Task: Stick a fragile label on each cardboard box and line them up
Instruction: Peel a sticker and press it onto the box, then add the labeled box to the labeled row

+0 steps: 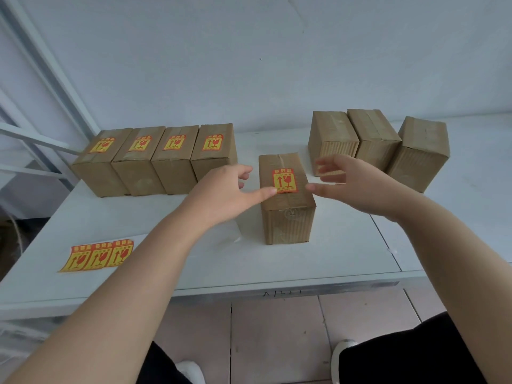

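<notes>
Four labelled boxes [174,173] stand in line, the fifth box [288,217] has its label [283,180] — three bare boxes [374,139] wait — all fingers [263,193] loose, holding nothing.

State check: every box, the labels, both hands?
Left four boxes: labelled, lined up side by side.
Centre box: labelled on top, apart from the row.
Right three boxes: unlabelled, loosely grouped.
Label strip: three unused labels, lying flat.
Left hand: open, index fingertip on centre box's label.
Right hand: open, fingers spread beside centre box; contact unclear.
</notes>
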